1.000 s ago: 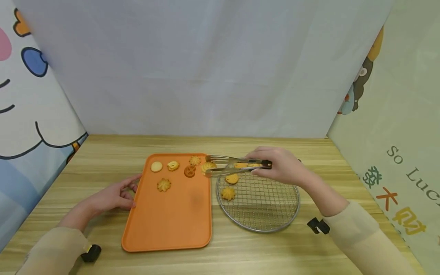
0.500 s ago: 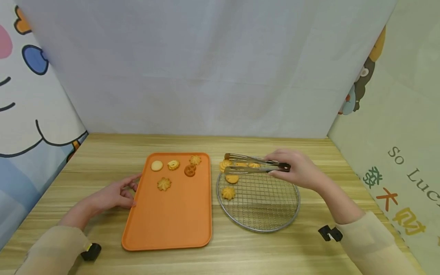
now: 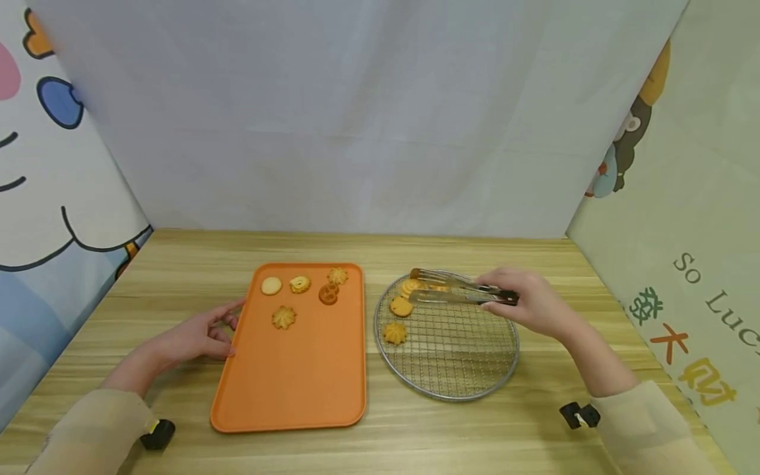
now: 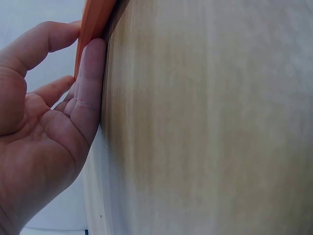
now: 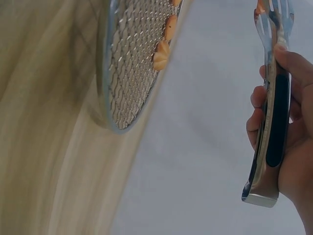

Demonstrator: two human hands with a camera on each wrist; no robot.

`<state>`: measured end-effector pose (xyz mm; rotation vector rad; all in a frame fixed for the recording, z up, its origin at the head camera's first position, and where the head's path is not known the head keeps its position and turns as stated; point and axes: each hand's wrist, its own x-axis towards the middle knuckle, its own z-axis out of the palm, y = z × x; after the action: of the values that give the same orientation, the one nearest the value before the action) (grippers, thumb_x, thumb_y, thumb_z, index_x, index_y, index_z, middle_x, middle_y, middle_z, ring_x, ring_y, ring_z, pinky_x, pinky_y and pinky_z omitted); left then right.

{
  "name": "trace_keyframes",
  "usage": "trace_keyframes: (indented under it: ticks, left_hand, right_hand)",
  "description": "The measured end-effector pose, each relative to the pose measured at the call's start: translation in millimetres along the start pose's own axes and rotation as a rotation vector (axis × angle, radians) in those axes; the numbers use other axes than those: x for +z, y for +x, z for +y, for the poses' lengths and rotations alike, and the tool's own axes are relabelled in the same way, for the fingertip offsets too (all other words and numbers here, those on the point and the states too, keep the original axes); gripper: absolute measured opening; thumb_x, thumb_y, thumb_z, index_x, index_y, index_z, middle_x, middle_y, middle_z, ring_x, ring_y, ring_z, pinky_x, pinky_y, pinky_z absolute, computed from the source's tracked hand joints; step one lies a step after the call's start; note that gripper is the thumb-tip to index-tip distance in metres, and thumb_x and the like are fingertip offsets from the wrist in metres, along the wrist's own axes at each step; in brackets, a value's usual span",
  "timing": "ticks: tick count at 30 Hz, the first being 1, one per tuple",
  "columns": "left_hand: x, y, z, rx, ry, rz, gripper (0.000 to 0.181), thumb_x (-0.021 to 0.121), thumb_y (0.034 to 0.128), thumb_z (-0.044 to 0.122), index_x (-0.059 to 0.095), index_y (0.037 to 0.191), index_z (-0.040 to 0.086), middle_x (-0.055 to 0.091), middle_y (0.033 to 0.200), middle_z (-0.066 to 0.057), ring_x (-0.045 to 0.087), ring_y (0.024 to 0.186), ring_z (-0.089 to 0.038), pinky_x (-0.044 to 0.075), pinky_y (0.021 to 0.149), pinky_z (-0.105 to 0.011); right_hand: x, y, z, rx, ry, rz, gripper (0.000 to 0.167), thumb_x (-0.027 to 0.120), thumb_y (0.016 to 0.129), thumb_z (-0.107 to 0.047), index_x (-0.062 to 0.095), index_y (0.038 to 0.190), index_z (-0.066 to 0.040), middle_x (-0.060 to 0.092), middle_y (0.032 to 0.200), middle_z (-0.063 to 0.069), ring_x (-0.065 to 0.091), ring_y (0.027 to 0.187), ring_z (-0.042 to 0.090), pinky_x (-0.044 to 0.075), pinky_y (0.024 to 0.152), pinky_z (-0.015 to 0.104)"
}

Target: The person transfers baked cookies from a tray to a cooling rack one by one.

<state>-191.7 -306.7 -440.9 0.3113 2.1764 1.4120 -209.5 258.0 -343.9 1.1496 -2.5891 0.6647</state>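
My right hand (image 3: 528, 300) grips metal tongs (image 3: 463, 298) with dark handles; a ridged round cookie (image 3: 411, 287) is at their tips, above the upper left of the round wire rack (image 3: 457, 356). In the right wrist view, the fingers and thumb of my right hand (image 5: 293, 122) wrap round the tongs (image 5: 276, 112), with an orange bit at the tips. My left hand (image 3: 187, 340) touches the left edge of the orange tray (image 3: 291, 376). Its fingertips meet the tray's edge (image 4: 93, 24) in the left wrist view, where the left hand (image 4: 54, 117) has extended fingers.
Several cookies lie on the tray's upper part, among them a pale round one (image 3: 271, 285) and a brown pretzel-shaped one (image 3: 329, 293). The rack carries a round cookie (image 3: 401, 306) and a star-shaped one (image 3: 394, 333) on its left side. A white cloth stands behind the wooden table (image 3: 415, 448).
The right hand and tongs have moved right, carrying the ridged cookie from the tray's upper right edge to above the rack. The left hand has stayed at the tray's edge.
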Motion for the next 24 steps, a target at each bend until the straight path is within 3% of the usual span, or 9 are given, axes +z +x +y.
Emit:
trace_keyframes:
  ticks: [16, 24]
  left_hand:
    - [-0.3, -0.3, 1.1, 0.009, -0.003, -0.003, 0.097, 0.071, 0.0826, 0.012, 0.005, 0.153, 0.008, 0.030, 0.122, -0.022, 0.057, 0.082, -0.019, 0.052, 0.070, -0.031]
    - [-0.4, 2.1, -3.4, 0.006, -0.009, -0.006, 0.095, 0.070, 0.0833, 0.011, 0.006, 0.153, 0.008, 0.030, 0.121, -0.021, 0.057, 0.080, -0.018, 0.052, 0.069, -0.032]
  right_hand:
    - [22, -22.4, 26, 0.063, -0.012, -0.005, 0.035, 0.076, 0.078, -0.009, 0.068, 0.112, -0.009, 0.068, 0.102, 0.004, 0.050, 0.066, 0.000, 0.045, 0.060, 0.024]
    - [33, -29.6, 39, 0.094, -0.010, -0.029, 0.036, 0.076, 0.078, -0.012, 0.068, 0.113, -0.009, 0.068, 0.103, 0.005, 0.043, 0.059, 0.000, 0.040, 0.057, 0.023]
